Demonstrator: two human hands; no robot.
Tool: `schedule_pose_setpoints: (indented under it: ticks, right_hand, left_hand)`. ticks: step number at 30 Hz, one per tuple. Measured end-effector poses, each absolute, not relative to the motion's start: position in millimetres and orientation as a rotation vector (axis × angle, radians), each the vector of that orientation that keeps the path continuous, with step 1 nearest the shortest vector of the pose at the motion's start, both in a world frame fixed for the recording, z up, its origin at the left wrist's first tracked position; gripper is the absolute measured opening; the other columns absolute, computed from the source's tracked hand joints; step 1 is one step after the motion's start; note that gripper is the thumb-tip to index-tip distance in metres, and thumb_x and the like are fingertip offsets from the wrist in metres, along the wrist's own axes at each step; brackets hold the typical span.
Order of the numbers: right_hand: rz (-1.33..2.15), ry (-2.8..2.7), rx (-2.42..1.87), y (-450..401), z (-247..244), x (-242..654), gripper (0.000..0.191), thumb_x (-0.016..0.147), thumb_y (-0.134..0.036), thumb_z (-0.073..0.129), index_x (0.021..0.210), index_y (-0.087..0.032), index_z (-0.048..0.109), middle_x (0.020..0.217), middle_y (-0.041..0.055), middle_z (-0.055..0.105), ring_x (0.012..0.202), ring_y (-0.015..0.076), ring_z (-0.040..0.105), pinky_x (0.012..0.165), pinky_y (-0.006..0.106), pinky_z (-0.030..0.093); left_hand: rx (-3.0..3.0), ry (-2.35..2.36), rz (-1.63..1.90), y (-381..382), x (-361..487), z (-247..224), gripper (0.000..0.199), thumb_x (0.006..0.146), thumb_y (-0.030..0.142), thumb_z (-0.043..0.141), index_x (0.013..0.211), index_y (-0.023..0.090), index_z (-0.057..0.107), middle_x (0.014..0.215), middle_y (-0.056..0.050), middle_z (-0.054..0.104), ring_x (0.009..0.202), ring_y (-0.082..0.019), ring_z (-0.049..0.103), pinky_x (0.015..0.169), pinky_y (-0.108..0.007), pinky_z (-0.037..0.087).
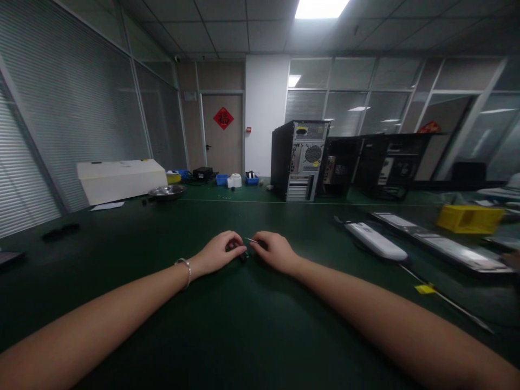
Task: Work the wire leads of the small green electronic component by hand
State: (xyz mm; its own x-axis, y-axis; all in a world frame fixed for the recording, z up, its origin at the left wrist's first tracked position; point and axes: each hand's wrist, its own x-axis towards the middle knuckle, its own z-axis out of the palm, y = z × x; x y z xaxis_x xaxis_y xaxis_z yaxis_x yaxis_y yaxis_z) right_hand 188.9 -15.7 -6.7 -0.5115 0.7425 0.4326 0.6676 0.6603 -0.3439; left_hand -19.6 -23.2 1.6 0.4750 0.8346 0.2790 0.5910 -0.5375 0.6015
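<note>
My left hand [217, 253], with a silver bangle [186, 272] at its wrist, is closed around a small dark part [244, 257]. Most of that part is hidden by the fingers, so its kind cannot be made out. Facing it, my right hand [277, 252] pinches a thin, pointed metal tool [250, 240]. The tip of this tool points left, towards the left fingers, with a small gap between the two hands. Both hands rest low over the middle of the green table [211, 330].
Computer cases [300, 162] stand at the back right. Right of my arm lie a white power strip [377, 241], a long panel [442, 241], a screwdriver [463, 309] and a yellow bin [471, 218]. A metal bowl [167, 192] and white box [122, 181] sit back left.
</note>
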Motion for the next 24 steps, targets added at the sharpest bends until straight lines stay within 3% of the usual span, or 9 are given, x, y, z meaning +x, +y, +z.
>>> schedule_pose_setpoints:
  ticks: [5, 12, 19, 24]
  right_hand:
    - [0.214, -2.327, -1.087, -15, -8, 189, 0.016, 0.086, -0.029, 0.05, 0.092, -0.02, 0.062, 0.088, 0.0027, 0.062, 0.078, 0.0146, 0.055, 0.065, 0.023, 0.037]
    - [0.274, -2.35, -1.123, -13, -5, 191, 0.017, 0.081, -0.022, 0.055, 0.095, -0.02, 0.064, 0.093, 0.0039, 0.06, 0.084, 0.0157, 0.055, 0.07, 0.024, 0.039]
    - [0.258, -2.452, -1.063, -15, -3, 191, 0.026, 0.079, -0.033, 0.06, 0.103, -0.022, 0.063, 0.095, 0.0034, 0.058, 0.082, 0.0163, 0.056, 0.069, 0.026, 0.04]
    - [0.272, -2.494, -1.043, -17, 0, 191, 0.022, 0.08, -0.033, 0.06, 0.099, -0.022, 0.064, 0.092, 0.0035, 0.058, 0.079, 0.0155, 0.056, 0.067, 0.025, 0.039]
  left_hand:
    - [2.425, 1.201, 0.631, -27, -21, 5, 0.042, 0.069, 0.055, 0.062, 0.092, 0.02, 0.06, 0.097, -0.005, 0.055, 0.09, -0.023, 0.052, 0.074, -0.033, 0.044]
    - [2.282, 1.118, 0.738, -21, -22, 0, 0.038, 0.072, 0.04, 0.065, 0.104, 0.021, 0.059, 0.1, -0.004, 0.055, 0.087, -0.019, 0.053, 0.075, -0.031, 0.045]
    - [2.104, 1.047, 0.772, -13, -24, -5, 0.04, 0.071, 0.028, 0.066, 0.109, 0.019, 0.057, 0.096, -0.004, 0.057, 0.086, -0.018, 0.054, 0.079, -0.032, 0.046]
    - [2.065, 1.033, 0.772, -12, -25, -5, 0.042, 0.071, 0.025, 0.065, 0.112, 0.018, 0.056, 0.096, -0.004, 0.059, 0.086, -0.018, 0.055, 0.08, -0.033, 0.046]
